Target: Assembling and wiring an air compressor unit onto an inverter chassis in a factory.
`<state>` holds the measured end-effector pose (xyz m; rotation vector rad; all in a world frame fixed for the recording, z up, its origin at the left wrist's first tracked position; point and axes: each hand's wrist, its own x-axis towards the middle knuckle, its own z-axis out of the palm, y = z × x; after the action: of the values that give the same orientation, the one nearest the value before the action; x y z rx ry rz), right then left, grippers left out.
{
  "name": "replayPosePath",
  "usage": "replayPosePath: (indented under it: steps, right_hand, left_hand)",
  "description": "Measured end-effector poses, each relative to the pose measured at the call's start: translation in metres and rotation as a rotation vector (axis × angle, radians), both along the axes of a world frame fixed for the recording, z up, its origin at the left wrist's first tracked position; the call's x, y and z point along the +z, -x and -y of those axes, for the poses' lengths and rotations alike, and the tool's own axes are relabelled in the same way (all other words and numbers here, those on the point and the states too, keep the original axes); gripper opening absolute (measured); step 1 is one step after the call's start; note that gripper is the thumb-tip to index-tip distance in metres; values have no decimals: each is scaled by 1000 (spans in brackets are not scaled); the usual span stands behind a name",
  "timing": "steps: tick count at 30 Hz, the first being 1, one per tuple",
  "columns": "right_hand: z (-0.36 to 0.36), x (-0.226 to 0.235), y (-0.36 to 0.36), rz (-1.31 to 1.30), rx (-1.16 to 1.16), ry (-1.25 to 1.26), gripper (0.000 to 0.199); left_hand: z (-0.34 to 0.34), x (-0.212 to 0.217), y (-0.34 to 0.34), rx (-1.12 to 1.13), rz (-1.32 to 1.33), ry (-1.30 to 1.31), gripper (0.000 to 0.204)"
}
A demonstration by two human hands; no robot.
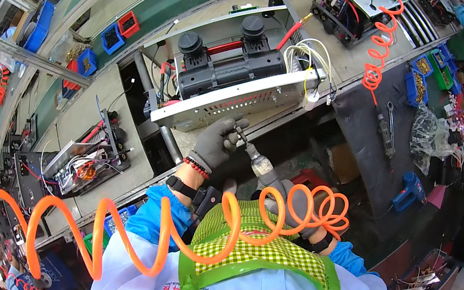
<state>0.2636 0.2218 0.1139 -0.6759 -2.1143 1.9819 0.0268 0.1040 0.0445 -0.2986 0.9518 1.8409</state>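
My right hand point(288, 203), in a grey glove, grips an air screwdriver point(261, 165) with a pale, worn front end. Its thin bit points up and left toward the near panel of a white metal housing point(233, 103). At the bit's tip, the gloved fingers of my left hand point(213, 142) are pinched together; whatever small thing they hold is hidden. Inside the housing lies a black twin-head compressor point(233, 69) with two round black caps and a red tube. White cables point(309, 56) spill over the housing's right end.
An orange coiled air hose point(163, 238) stretches across in front of my chest. Another coil point(378, 53) hangs at the upper right. On the dark mat lie a blue power tool point(410, 192) and a long driver point(384, 134). Bins of screws point(417, 87) stand behind; a partly built unit point(89, 160) sits left.
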Motion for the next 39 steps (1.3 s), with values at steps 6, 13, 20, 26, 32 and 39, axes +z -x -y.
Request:
replayPosePath:
  steps: [6,13,20,26,32,39]
  right_hand:
    - [45,-2,37,32,-5,4,37]
    - [74,-10,38,59,12,33,37]
    - [102,-24,83,98,-1,56,36]
    - [120,-33,105,124,-12,79,36]
    - [118,-44,90,158,-25,97,35]
    - [128,-44,110,161,35,115,35]
  left_hand:
    - [26,-3,6,-74,-65,-1,37]
    - [58,-22,24,-186,204,-76,34]
    - [67,-76,44,-118,238,36,25]
    - [63,-92,62,-28,198,28,25]
    - [56,-97,67,-47,169,28,23]
    - [73,-63,63,29,59,136,23]
